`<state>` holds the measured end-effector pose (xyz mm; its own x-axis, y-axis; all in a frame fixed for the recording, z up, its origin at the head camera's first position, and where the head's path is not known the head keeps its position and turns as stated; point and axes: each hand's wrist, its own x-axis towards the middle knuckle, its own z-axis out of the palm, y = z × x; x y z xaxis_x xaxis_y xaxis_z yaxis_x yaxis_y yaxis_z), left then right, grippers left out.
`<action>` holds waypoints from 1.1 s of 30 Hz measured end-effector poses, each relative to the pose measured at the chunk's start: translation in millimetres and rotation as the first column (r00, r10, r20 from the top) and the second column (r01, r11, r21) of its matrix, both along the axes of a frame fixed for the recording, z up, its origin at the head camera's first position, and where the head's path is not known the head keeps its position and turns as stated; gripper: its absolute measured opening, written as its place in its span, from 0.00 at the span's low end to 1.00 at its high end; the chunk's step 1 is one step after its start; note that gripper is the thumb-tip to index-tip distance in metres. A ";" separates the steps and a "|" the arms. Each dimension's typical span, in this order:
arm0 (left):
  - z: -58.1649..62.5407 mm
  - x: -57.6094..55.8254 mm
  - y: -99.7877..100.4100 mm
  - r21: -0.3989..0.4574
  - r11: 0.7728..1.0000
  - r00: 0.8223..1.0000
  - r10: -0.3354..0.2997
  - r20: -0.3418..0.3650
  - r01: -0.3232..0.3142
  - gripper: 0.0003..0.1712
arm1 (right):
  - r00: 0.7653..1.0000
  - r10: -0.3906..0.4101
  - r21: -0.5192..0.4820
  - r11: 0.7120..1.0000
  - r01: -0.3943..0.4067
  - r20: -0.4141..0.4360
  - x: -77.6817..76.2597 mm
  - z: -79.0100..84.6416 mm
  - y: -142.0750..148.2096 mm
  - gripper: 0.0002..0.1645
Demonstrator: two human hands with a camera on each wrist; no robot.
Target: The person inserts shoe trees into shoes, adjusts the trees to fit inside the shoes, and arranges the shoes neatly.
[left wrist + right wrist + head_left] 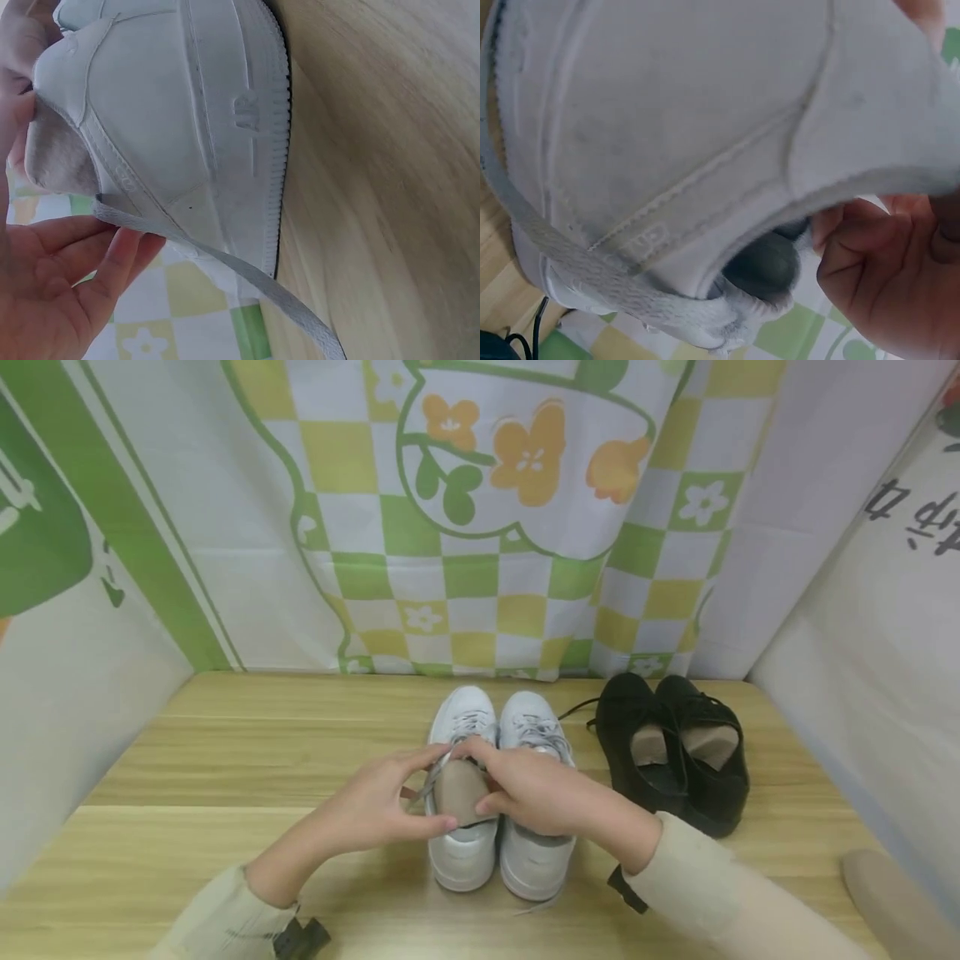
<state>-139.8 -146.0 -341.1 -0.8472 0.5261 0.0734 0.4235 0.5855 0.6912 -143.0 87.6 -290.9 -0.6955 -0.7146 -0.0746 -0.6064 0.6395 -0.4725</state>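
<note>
A pair of white sneakers stands side by side, the left sneaker [463, 860] and the right sneaker [534, 864], toes pointing away. A beige padded insert [459, 792] sits in the left sneaker's opening and sticks up above its collar. My left hand [382, 802] grips it from the left, thumb near the heel, fingertips toward the laces. From the other side my right hand [536, 789] holds the insert, thumb on its rear edge. A loose grey lace [255, 274] passes by the left fingertips. Curled right fingers [862, 247] show beyond the right sneaker [682, 112].
Black lace-up shoes [716, 797] with beige inserts stand at the right. A beige rounded object [888, 897] lies at the wooden table's [247, 760] right edge. A checked green and yellow cloth [465, 593] hangs behind, and pale cloth walls flank both sides.
</note>
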 end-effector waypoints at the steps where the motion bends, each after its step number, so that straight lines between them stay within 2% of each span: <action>1: -0.2 -0.3 0.5 -0.002 1.000 1.000 0.006 -0.010 -0.006 0.51 | 1.000 -0.005 0.006 1.000 0.005 -0.011 -0.2 -1.2 -0.6 0.33; 7: -2.2 -1.2 1.5 -0.015 1.000 0.998 0.021 -0.058 -0.022 0.48 | 0.998 0.024 0.000 1.000 -0.024 -0.050 -5.6 -6.4 -1.5 0.34; 10: -2.0 -1.9 1.7 -0.027 1.000 0.997 0.012 -0.072 -0.014 0.48 | 0.991 0.040 0.034 0.999 -0.036 -0.127 -8.8 -7.5 -1.6 0.36; 12: -1.2 -2.2 2.0 -0.036 0.999 0.997 0.008 -0.077 -0.011 0.48 | 0.975 0.045 0.086 0.996 -0.027 -0.219 -10.3 -7.8 -2.0 0.38; 15: -0.2 -2.0 2.6 -0.055 0.998 0.996 0.017 -0.083 -0.022 0.48 | 0.928 0.063 0.176 0.984 0.003 -0.368 -11.8 -8.3 -3.9 0.41; 18: 0.0 -1.1 3.1 -0.074 0.995 0.996 0.056 -0.074 -0.062 0.48 | 0.891 0.079 0.229 0.973 0.029 -0.448 -12.6 -9.6 -6.2 0.43; 20: -0.2 -0.5 3.1 -0.076 0.994 0.995 0.078 -0.067 -0.083 0.48 | 0.882 0.076 0.238 0.970 0.042 -0.464 -13.5 -11.2 -7.6 0.43; 26: -1.0 -1.4 3.2 -0.047 0.995 0.995 0.082 -0.061 -0.085 0.45 | 0.892 0.022 0.233 0.968 0.094 -0.452 -21.3 -16.3 -11.1 0.48; 29: -1.2 -1.7 4.4 -0.051 0.993 0.993 0.103 -0.064 -0.106 0.44 | 0.901 0.025 0.250 0.964 0.094 -0.434 -25.4 -16.4 -13.3 0.51; 31: -2.0 -1.3 6.2 -0.054 0.991 0.990 0.122 -0.070 -0.126 0.43 | 0.922 0.020 0.262 0.961 0.089 -0.387 -27.7 -15.3 -13.8 0.51; 33: -3.5 -0.4 8.9 -0.050 0.989 0.988 0.136 -0.076 -0.140 0.43 | 0.952 0.000 0.255 0.963 0.082 -0.305 -30.7 -13.0 -12.9 0.48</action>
